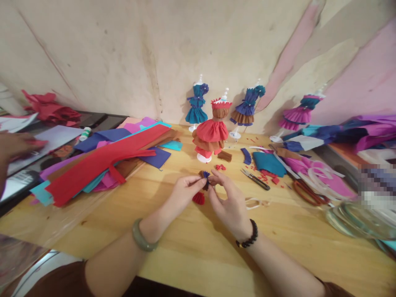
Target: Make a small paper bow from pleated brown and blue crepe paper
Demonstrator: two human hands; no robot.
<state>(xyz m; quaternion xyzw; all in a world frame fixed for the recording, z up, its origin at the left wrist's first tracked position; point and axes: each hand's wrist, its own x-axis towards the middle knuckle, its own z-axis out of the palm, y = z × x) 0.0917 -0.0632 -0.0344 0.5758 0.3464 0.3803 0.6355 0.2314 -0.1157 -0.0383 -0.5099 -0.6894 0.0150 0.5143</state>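
Observation:
Between my two hands is a small gathered piece of blue and brown crepe paper [206, 176]. My left hand [188, 187] pinches it from the left, thumb against forefinger. On the other side, my right hand [228, 198] has its thumb and fingertips closed on the same piece. Just below them a pleated red paper piece [199, 198] lies on the table. Beyond the hands stands a small dress form in a red and brown ruffled paper dress [212, 132]. Small red paper bits [220, 167] and a folded brown strip [225, 155] lie near its base.
Thread snips [256, 179], a teal paper piece [269, 164] and orange-handled scissors [311, 193] lie to the right, near a glass jar [355, 220]. Layered coloured paper sheets [108, 165] cover the left. Several dressed forms stand by the wall. Another person's hand [18, 150] is at far left.

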